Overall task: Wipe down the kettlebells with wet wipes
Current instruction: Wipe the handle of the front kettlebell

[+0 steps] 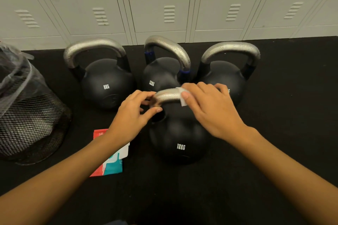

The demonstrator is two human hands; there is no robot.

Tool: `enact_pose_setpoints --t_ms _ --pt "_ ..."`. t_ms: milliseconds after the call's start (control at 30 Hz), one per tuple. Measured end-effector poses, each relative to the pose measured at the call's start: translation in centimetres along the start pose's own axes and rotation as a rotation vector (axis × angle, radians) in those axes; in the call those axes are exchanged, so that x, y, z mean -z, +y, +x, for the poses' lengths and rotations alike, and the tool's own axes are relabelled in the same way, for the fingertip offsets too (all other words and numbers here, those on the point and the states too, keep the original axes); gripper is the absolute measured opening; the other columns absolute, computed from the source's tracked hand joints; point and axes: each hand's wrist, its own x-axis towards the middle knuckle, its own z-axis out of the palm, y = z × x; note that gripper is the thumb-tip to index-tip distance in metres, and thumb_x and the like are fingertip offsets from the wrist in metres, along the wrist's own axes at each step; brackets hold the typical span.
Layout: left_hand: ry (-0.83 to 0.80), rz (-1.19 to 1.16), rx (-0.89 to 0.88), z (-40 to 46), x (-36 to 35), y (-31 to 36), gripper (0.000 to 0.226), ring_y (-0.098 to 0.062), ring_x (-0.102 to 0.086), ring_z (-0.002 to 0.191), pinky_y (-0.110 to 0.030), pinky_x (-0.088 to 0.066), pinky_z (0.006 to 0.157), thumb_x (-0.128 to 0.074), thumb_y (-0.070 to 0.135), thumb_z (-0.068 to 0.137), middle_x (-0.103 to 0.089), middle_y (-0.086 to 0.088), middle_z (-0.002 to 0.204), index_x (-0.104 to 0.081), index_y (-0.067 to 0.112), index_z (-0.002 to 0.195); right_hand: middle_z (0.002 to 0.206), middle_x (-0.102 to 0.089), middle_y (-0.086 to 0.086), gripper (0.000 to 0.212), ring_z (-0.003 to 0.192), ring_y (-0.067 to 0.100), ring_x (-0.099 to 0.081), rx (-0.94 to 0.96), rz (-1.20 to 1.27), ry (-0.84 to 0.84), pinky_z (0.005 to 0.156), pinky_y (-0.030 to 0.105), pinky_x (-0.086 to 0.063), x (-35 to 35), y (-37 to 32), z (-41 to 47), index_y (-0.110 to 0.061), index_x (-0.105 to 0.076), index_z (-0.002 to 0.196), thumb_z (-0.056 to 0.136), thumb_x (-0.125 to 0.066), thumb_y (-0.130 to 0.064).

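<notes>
The nearest kettlebell (180, 139) stands upright on the black floor (274, 133) before grey lockers (161, 5), its handle running left-right, the right hand (210, 107) pressing a wipe (182, 99) around it, the left hand (135, 113) gripping its left end.

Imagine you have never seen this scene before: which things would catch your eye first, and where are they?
Most striking are the two hands at the centre: the right hand presses a white wipe round the silver handle of the nearest 12KG kettlebell, while the left hand steadies the handle's other end. Behind stand three more kettlebells before grey lockers. A black mesh bin sits far left.
</notes>
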Motion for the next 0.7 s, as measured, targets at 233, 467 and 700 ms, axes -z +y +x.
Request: enact_pose_setpoints --t_ms 233,467,700 --pt "-0.001 0.002 -0.007 -0.1 -0.1 -0.2 0.044 -0.006 -0.057 0.098 -0.026 -0.052 0.081 -0.072 0.025 0.081 -0.059 0.004 0.108 -0.061 0.016 0.123 0.091 -0.069 -0.003 0.042 0.088 0.003 -0.063 -0.548 1.023 -0.073 0.083 0.016 -0.043 -0.6 2.9 -2.8 -0.023 -0.066 0.097 0.107 -0.029 -0.04" --pt "0.015 0.007 -0.001 0.0 -0.3 -0.3 0.043 -0.006 -0.058 0.097 -0.025 -0.052 0.08 -0.073 0.025 0.082 -0.058 0.005 0.106 -0.06 0.017 0.122 0.103 -0.064 -0.031 0.04 0.102 -0.021 -0.051 -0.767 1.272 -0.029 0.099 0.014 -0.027 -4.0 3.0 -6.3 -0.043 -0.064 0.107 0.105 -0.024 -0.048" --pt "0.003 0.016 0.007 -0.1 -0.2 0.0 0.044 -0.005 -0.057 0.099 -0.018 -0.049 0.079 -0.07 0.025 0.083 -0.057 0.005 0.11 -0.059 0.017 0.124 0.115 -0.073 -0.002 0.049 0.12 0.014 -0.06 -0.772 1.385 -0.007 0.116 0.043 -0.031 -4.6 3.9 -5.3 -0.033 -0.077 0.1 0.105 -0.029 -0.043"
